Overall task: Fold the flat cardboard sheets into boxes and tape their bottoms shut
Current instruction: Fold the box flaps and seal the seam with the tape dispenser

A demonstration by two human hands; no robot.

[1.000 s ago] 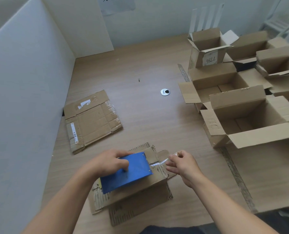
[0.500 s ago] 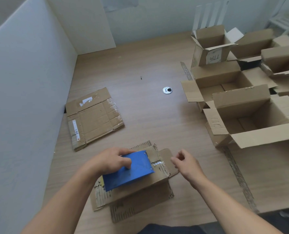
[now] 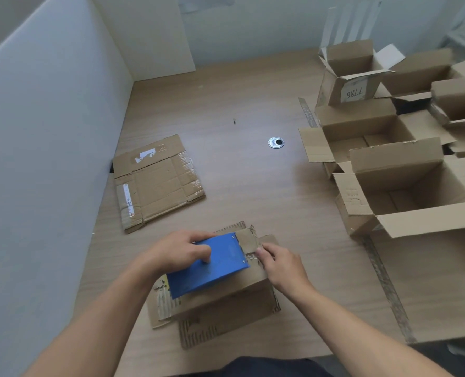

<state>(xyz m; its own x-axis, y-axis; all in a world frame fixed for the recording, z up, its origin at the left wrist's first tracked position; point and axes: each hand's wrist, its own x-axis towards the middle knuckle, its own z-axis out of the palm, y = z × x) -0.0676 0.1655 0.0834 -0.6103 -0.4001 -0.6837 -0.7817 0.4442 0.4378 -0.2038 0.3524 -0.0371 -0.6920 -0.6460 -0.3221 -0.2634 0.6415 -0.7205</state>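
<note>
Fingers of left hand: curled over a blue flat-sided plastic tape dispenser, clamped on it and pressing it onto a small brown cardboard box lying bottom-up at lower centre of frame.

Fingers of right hand: curled, tips together at the dispenser's front edge, on the box's torn flap; cannot tell whether tape is pinched there.

Left of centre: one flat brown cardboard sheet, untouched on the pale wooden table, close to a white partition.

Right side of frame: several open-topped brown cardboard boxes, set up and grouped together; bottoms hidden.

Judged progress: well advanced. Most boxes formed, bottom seam of the current box being taped, one sheet not yet folded.
</note>
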